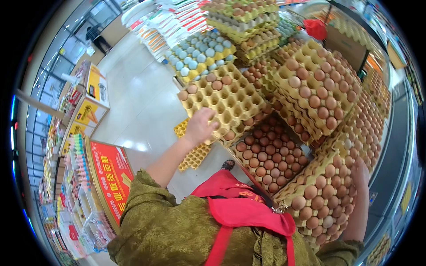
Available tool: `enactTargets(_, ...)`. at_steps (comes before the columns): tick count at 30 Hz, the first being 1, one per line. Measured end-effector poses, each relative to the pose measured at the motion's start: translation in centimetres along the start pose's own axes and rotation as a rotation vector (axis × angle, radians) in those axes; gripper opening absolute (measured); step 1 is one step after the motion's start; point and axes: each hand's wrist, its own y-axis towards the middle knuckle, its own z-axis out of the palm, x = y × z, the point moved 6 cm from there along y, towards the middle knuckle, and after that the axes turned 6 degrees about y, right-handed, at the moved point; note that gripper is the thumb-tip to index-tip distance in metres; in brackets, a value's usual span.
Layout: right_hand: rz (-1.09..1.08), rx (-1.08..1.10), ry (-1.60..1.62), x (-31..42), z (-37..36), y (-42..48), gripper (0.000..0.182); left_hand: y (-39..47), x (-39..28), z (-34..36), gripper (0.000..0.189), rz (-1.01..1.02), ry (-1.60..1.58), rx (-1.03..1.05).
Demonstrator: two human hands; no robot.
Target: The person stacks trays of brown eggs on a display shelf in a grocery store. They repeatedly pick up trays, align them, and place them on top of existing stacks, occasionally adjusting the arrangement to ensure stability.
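Observation:
My left hand (201, 125) is at the near left edge of a yellow pulp egg tray (229, 89), its fingers curled and slightly blurred. Whether it grips anything is hidden. That tray holds a few brown eggs (217, 85) at its far left side; most of its cups are bare. At the right, my right hand (360, 173) lies along the outer side of a stacked tray of brown eggs (327, 191), fingertips among the eggs. Its grip cannot be made out. Between the hands, a deep box (245, 171) contains rows of darker brown eggs (268, 164).
Pale blue eggs (196, 51) fill a tray beyond my left hand. A tall, partly filled tray stack (316, 83) stands beyond the box. Spare yellow trays (194, 156) lie low at the left. A snack display (106, 179) borders the aisle; a person (97, 38) stands far off.

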Motion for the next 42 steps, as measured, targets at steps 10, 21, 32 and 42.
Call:
enactTargets(10,-0.085,-0.207,0.19,8.8,-5.2,1.8,0.013,8.2,15.3,-0.4,0.044,-0.285,0.353,0.066)
enactTargets(21,-0.641,0.129,0.581,46.6,6.5,6.0,0.019,8.7,18.4,-1.4,0.076,-0.312,-0.069,-0.085)
enactTargets(32,-1.153,0.243,0.334,66.9,19.5,7.2,0.032,6.6,19.7,-2.1,0.039,-0.173,0.09,0.177)
enactTargets(42,-1.329,0.327,0.176,69.8,22.6,8.4,0.027,6.2,21.4,-1.5,0.035,-0.307,-0.049,0.157)
